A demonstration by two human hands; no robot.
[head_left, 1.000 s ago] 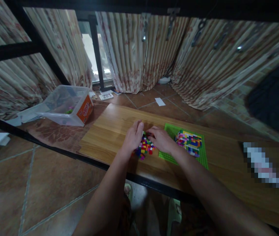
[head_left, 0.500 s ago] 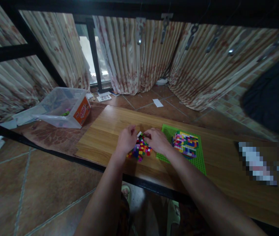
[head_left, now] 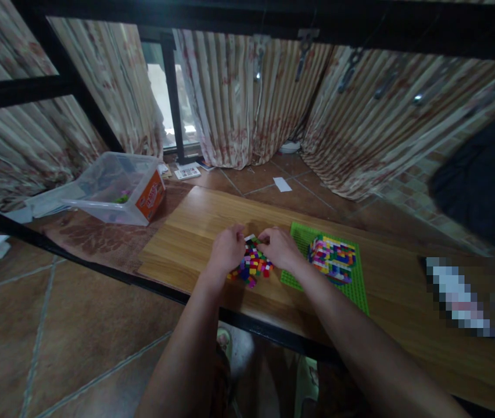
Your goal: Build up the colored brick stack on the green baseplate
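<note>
Small multicoloured toy bricks (head_left: 254, 264) lie in a loose pile on the wooden table. At the pile's left edge is my left hand (head_left: 228, 248), its fingers curled together close to a white brick (head_left: 250, 237). My right hand (head_left: 279, 247) bends over the right side of the pile with thumb and fingers drawn together. Whatever sits between the fingertips of either hand is too small to make out. Right of my right hand, a green baseplate (head_left: 363, 293) carries a block built from many coloured bricks (head_left: 332, 258); my right forearm covers part of the plate.
A clear plastic bin (head_left: 112, 212) with an orange label stands at the left on a brown patterned cloth (head_left: 99, 247). A blurred-out object (head_left: 461, 296) lies at the table's right. Dark metal bars (head_left: 173, 293) run along the table's near edge and overhead.
The view has shifted slightly, so everything sits a little further right. Both hands stay at the brick pile, with only small finger movements.
</note>
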